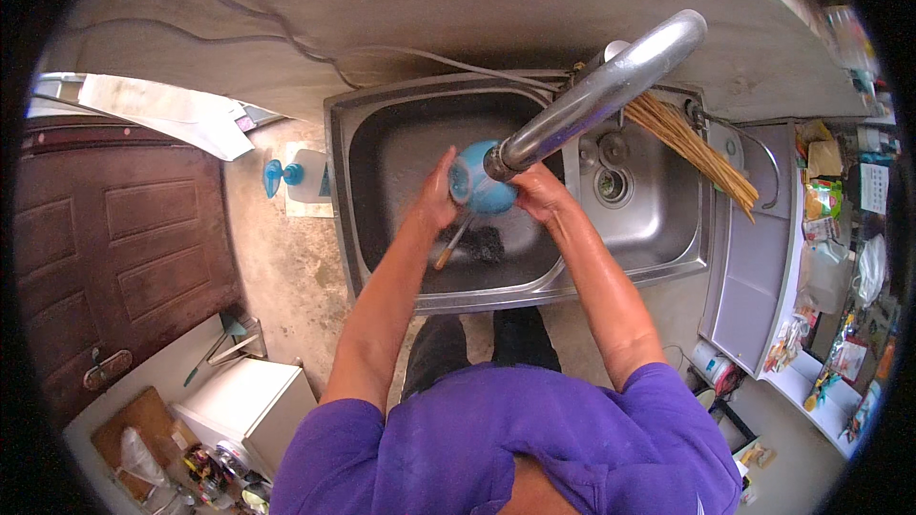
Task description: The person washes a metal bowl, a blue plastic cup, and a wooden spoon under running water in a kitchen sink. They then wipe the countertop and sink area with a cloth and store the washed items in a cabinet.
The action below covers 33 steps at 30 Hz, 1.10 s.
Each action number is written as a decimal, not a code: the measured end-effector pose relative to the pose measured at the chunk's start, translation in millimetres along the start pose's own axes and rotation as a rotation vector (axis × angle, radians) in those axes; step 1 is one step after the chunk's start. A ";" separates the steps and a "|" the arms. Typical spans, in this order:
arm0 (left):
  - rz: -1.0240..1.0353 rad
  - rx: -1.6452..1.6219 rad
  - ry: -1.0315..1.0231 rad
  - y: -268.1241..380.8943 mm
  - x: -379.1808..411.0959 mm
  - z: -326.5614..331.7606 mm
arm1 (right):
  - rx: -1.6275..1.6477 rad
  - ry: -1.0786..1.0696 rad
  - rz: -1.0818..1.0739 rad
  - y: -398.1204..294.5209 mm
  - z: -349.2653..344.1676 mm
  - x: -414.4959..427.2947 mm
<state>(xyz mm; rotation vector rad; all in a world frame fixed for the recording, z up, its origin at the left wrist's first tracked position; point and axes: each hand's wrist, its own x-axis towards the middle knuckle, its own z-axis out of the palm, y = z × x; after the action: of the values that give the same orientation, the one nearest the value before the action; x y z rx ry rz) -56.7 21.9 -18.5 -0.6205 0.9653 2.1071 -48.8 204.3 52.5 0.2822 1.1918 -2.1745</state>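
A rounded blue vessel (484, 202) is held between my two hands over the left basin (386, 229) of a steel double sink. Its pale-rimmed round opening points to the left. My left hand (436, 197) supports it beside that opening, while my right hand (541, 193) grips the opposite side. The faucet spout (601, 96) ends right above the vessel and hides part of it and some right fingers. Below the vessel, a thin tool with a wooden handle (443, 257) lies in the basin; its upper end is hidden. Whether water is running I cannot tell.
A bundle of thin sticks (698, 150) leans across the right basin (655, 229), which has a drain strainer (612, 186). Left of the sink stands a jug with a blue pump (309, 172). A wooden door (136, 243) is at left, cluttered shelves (823, 265) at right.
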 end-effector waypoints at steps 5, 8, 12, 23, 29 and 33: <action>0.015 0.229 0.146 -12.2 -20.9 28.1 | 0.339 0.072 -0.095 34.8 -31.2 7.5; -0.043 0.389 0.226 -4.5 -20.8 22.8 | 0.360 -0.026 -0.069 39.7 -24.9 -4.3; -0.072 0.324 0.175 7.7 -29.3 30.5 | 0.395 0.009 -0.069 43.9 -22.4 -6.4; -0.042 0.126 0.152 -2.0 -76.8 22.1 | -0.356 -0.046 -0.124 28.2 -3.6 -6.5; 0.252 0.259 0.170 -14.1 -74.0 45.9 | -1.436 0.118 -0.127 46.7 47.5 -24.2; 0.266 0.471 0.266 -13.9 -56.6 20.2 | -1.480 0.010 -0.472 43.6 37.7 -26.4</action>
<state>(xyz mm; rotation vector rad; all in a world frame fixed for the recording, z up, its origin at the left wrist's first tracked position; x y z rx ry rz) -13.3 20.8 25.3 -0.5572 1.7100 1.9388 2.9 167.9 56.4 -0.6663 2.6273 -1.0339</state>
